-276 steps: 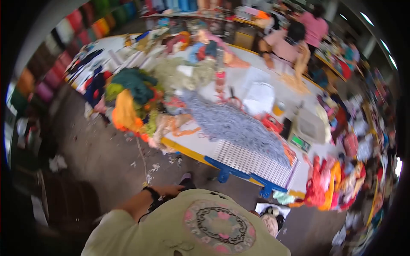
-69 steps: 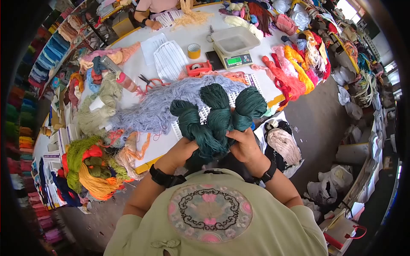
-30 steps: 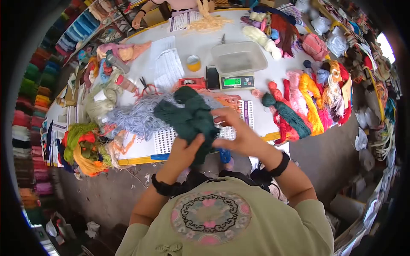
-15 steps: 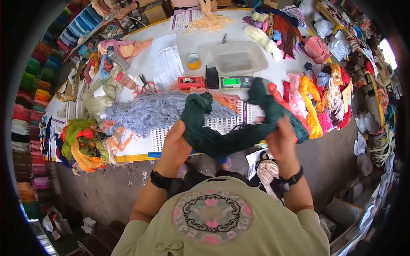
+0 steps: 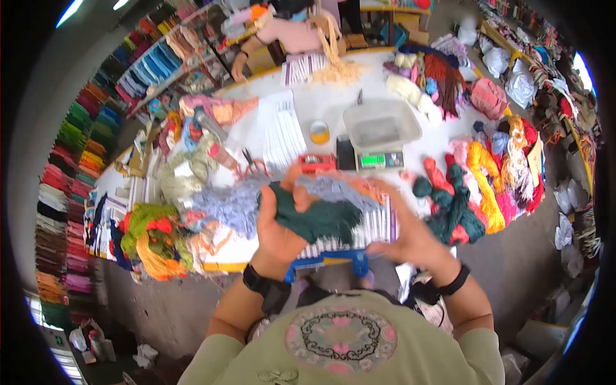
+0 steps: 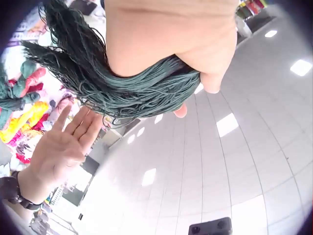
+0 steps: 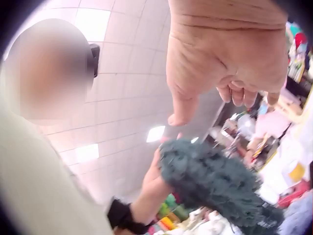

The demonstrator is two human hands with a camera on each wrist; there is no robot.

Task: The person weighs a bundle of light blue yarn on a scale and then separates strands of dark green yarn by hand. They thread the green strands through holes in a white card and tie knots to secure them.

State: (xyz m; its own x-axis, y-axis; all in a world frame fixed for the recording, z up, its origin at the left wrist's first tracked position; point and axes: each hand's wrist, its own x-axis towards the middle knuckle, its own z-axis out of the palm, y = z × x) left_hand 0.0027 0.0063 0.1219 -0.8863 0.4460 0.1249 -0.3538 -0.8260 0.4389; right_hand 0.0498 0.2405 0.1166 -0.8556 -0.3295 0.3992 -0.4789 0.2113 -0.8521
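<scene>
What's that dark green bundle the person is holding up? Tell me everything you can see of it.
It is a dark green yarn skein: many thin strands bunched together, soft and matte. The left hand grips one end, fingers curled round it, holding it up over the table. The loose strands fan out sideways toward the right hand, which is open beside them; whether it touches them is unclear.

Dark green yarn skein (image 5: 314, 218); lilac-grey yarn heap (image 5: 224, 202); orange-yellow yarn bundle (image 5: 482, 176); red tape dispenser (image 5: 316, 162); white table (image 5: 330, 106); pale green shirt (image 5: 237, 359), pink-and-black floral medallion.
</scene>
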